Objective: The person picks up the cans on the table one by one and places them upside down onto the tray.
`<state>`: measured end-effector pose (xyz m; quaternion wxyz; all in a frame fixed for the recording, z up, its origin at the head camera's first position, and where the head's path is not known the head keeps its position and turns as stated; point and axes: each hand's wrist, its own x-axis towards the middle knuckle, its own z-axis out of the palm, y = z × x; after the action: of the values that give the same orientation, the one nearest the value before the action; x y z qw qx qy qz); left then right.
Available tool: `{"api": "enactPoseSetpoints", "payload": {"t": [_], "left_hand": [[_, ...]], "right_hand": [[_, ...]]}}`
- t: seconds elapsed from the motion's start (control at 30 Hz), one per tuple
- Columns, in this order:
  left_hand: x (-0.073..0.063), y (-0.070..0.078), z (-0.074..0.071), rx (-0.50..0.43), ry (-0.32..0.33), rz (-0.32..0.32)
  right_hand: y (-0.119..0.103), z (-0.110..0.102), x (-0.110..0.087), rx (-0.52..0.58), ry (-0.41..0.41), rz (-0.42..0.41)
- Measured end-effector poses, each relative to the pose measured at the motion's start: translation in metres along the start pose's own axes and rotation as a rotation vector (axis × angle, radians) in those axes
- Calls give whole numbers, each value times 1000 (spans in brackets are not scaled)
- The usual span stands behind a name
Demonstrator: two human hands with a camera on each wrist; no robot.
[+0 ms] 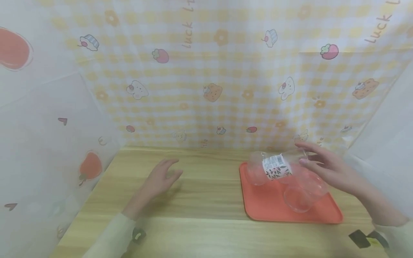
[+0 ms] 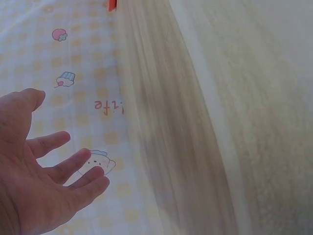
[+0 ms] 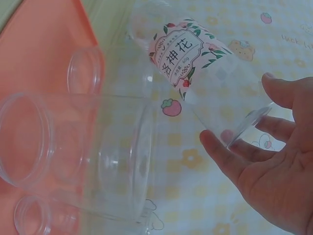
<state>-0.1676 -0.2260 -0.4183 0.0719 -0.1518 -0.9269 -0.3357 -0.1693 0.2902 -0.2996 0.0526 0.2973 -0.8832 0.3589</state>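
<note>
A clear plastic jar (image 1: 277,166) with a floral paper label lies sideways over the tray's back part. In the right wrist view the label (image 3: 183,54) shows Chinese characters and pink flowers. My right hand (image 1: 332,168) holds the jar by its right end, thumb on one side and fingers on the other; some fingers show through the clear plastic. Other clear containers (image 3: 102,156) stand on the orange tray (image 1: 264,208), below the labelled jar. My left hand (image 1: 161,177) hovers over the left half of the table, fingers spread and relaxed, holding nothing.
The wood-grain table (image 1: 193,200) backs onto a yellow checked cloth (image 1: 193,71) with printed cartoons. A white printed sheet (image 1: 58,150) rises on the left, and a pale panel (image 1: 387,143) stands on the right, near the right arm.
</note>
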Motion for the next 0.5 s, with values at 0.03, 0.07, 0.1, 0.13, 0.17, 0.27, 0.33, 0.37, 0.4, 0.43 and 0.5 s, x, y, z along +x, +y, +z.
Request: {"api": "enactPoseSetpoints", "payload": {"t": [0.03,0.07,0.1,0.13,0.17,0.27,0.33,0.37,0.4,0.43,0.5], "left_hand": [[-1,0,0,5,1,-1],[-1,0,-1,11,2,-1],[-2,1,-1,14,3,-4],[-2,1,-2,15,5,-4],[-3,1,-2,15,7,-4],[-4,2,-3,19,9,0],[-5,2,-3,22,11,2],[-5,3,-4,24,10,1],[-6,2,-4,26,10,-3],[-6,2,-4,27,11,-5],[-7,1,-4,28,11,-14]], "right_hand": [[-1,0,0,0,-3,-10],[-1,0,0,0,-5,-19],[-2,0,0,-2,-9,-28],[-3,-1,0,-10,-16,-38],[-4,-1,-1,-22,-22,-45],[-7,-3,0,-53,-44,-59],[-9,-4,1,-75,-60,-63],[-10,-4,2,-77,-66,-63],[-11,-4,2,-80,-71,-67],[-12,-4,3,-85,-76,-72],[-14,-4,4,-88,-84,-92]]}}
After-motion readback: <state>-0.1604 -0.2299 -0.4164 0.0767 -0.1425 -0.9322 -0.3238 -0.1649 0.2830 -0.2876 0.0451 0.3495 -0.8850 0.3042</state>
